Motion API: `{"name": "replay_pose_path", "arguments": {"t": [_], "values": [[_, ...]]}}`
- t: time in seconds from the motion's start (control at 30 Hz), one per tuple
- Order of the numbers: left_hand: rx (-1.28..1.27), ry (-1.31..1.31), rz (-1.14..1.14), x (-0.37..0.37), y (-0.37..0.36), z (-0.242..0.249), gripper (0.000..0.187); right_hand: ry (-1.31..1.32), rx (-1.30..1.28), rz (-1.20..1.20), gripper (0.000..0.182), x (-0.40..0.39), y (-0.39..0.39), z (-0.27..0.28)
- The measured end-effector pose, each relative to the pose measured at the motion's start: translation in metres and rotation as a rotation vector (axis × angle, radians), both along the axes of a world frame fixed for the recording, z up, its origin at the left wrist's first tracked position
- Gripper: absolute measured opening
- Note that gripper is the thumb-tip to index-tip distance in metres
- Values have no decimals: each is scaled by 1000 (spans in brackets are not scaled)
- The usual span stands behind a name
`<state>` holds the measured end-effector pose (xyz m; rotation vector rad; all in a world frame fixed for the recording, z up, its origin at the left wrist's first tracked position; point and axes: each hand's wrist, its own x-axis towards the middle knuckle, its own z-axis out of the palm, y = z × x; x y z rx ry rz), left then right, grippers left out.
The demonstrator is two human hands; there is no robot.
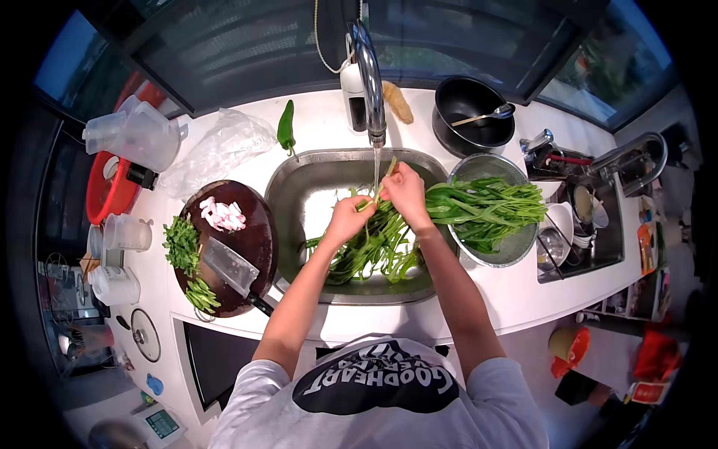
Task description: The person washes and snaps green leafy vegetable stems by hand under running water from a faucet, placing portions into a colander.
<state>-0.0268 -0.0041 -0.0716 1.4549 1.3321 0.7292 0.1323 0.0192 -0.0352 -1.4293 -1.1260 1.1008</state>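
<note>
Over the sink, my left hand and my right hand are close together, fingers pinched on a stalk of leafy greens. Water runs from the tap right beside the fingers. Below the hands, a heap of long-stemmed leafy greens lies in the sink. To the right, a metal colander holds more leafy greens, laid lengthwise and hanging over its rim. My fingers partly hide the held stalk.
At left, a round chopping board carries a cleaver, sliced pale meat and chopped greens. Behind are a green pepper, a plastic bag, a ginger root and a black pot. A second sink holds dishes.
</note>
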Motion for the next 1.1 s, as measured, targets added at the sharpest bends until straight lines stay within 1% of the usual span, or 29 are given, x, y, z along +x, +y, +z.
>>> {"name": "replay_pose_path", "arguments": {"t": [0.07, 0.1, 0.2, 0.27, 0.43, 0.47, 0.53, 0.57, 0.6, 0.67, 0.77, 0.8, 0.87, 0.97, 1.03, 1.1], "values": [[10, 61, -10, 4, -4, 31, 16, 22, -14, 2, 13, 0, -1, 12], [84, -18, 38, 7, -4, 27, 14, 54, -13, 0, 13, 0, -2, 14], [21, -119, 215, 9, 0, 25, 14, 145, -10, -24, 13, -1, -6, 18], [0, -233, 257, 13, -1, 26, 15, 198, -14, -45, 13, -4, -7, 13], [-177, -475, 352, 14, -7, 30, 13, 228, 29, -126, 14, -16, -16, 17], [-211, -500, 410, 11, -8, 28, 12, 239, 40, -152, 15, -17, -17, 18], [-278, -553, 532, -6, -6, 16, 12, 196, 33, -216, 15, -4, -11, 13], [-270, -526, 548, -17, -3, 2, 14, 147, 66, -181, 16, 0, -9, 8], [-245, -565, 504, -23, -2, 5, 16, 131, 34, -150, 16, 0, -12, 12], [-230, -489, 431, -24, -2, 7, 17, 94, -28, -86, 17, 0, -14, 20], [-50, -318, 193, -15, 3, 14, 20, 46, -81, -43, 17, -7, -15, 16], [36, -299, 142, -7, 2, 19, 21, 40, -94, -26, 17, -9, -16, 17], [74, -278, 39, 0, 5, 33, 23, 18, -43, 2, 19, -7, -10, 0], [44, -78, -37, 1, 15, 36, 22, -50, -12, 56, 21, -3, -9, -3], [56, -39, -37, 2, 19, 34, 20, -42, -32, 54, 23, -2, -9, -3], [69, -8, -31, 2, 18, 36, 19, -145, -44, 53, 22, -2, -13, -6]]}}
